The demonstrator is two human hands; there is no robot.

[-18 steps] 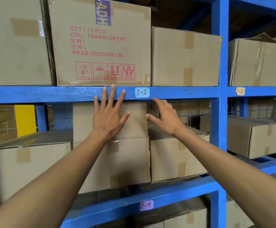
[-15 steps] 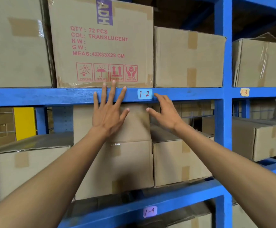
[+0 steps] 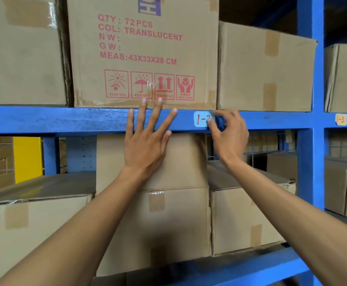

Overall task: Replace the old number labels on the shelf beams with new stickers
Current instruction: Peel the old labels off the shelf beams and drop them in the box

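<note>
Pale blue label (image 3: 201,119), red "1-", flat on blue beam (image 3: 65,119).

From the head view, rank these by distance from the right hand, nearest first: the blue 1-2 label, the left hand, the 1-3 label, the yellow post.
1. Blue 1-2 label: on the beam, under the fingertips of the right hand.
2. Left hand: to its left, flat on the same beam.
3. 1-3 label: to the right, past the upright.
4. Yellow post: far left, behind the rack.

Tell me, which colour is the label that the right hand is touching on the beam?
The label is light blue with red handwritten characters, seen in the head view.
</note>
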